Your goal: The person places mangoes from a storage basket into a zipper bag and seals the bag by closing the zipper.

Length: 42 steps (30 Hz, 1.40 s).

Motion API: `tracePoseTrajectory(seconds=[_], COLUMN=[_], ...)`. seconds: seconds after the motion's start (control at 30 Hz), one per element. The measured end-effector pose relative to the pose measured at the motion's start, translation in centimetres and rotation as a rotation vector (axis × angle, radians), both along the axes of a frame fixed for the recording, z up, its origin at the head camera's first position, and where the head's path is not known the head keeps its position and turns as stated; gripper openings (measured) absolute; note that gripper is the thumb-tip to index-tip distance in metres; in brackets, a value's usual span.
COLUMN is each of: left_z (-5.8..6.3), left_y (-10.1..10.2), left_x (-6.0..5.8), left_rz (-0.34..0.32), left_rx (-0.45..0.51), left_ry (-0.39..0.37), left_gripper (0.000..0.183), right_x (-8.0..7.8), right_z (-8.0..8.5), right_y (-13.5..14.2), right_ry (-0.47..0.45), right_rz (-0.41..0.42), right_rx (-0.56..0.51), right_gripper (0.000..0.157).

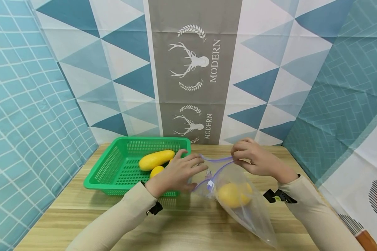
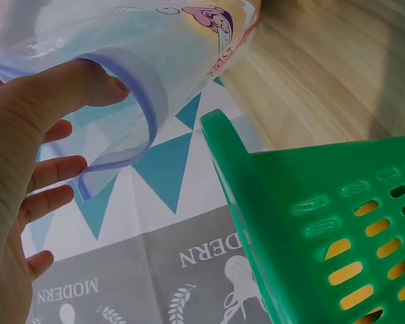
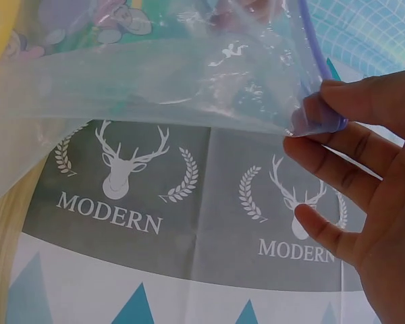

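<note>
Clear plastic bag [image 1: 259, 220] with its mouth spread — yellow fruit [image 1: 231, 196] inside.
The right hand [image 1: 254, 158] pinches one corner of the purple rim; the left hand [image 1: 178, 172] has its fingers apart, thumb touching the rim (inside the mouth). The bag is over the wooden table [image 1: 172, 232] — right of the green basket [image 1: 113, 186].

Clear bag [image 1: 252, 216] — purple-rimmed, agape

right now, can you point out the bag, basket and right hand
bag [image 1: 253, 215]: head view, on the clear plastic near its lower end
basket [image 1: 130, 171]: head view, on a bare part of its floor
right hand [image 1: 254, 157]: head view, on the back of the hand
</note>
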<state>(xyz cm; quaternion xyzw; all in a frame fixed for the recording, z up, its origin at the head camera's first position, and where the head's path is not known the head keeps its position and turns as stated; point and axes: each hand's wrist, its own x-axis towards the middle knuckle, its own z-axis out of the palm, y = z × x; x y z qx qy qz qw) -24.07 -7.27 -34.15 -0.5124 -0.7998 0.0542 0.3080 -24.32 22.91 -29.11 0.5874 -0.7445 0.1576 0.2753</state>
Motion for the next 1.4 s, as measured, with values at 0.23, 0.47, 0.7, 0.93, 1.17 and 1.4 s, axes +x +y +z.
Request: tracePoseTrajectory(seconds=[0.23, 0.47, 0.7, 0.93, 1.17, 1.4], left_z=[0.1, 0.2, 0.4, 0.8, 1.3, 1.1], left_y=[0.0, 0.1, -0.1, -0.4, -0.5, -1.0], left_x=[-0.5, -1.1, -1.5, -1.9, -2.1, -2.3], left_rz=[0.067, 0.156, 0.213, 0.235, 0.248, 0.212], left_rx=[-0.039, -0.060, -0.052, -0.038, -0.059, -0.057], left_ry=[0.027, 0.022, 0.012, 0.019, 0.010, 0.002], left_gripper=[0.065, 0.070, 0.073, 0.070, 0.066, 0.059], right_x=[-0.3, -0.6, -1.0, -1.4, -1.7, -1.8], right_z=[0.1, 0.1, 0.0, -0.3, -0.4, -0.7], right_y=[-0.1, -0.5, -0.9, -1.2, -1.6, -1.8], right_ry=[0.028, 0.039, 0.070, 0.149, 0.175, 0.190], right_rz=[0.006, 0.004, 0.007, 0.008, -0.002, -0.007], right_rx=[-0.009, -0.011, -0.001, -0.010, -0.020, -0.008], right_gripper=[0.029, 0.031, 0.028, 0.030, 0.033, 0.027])
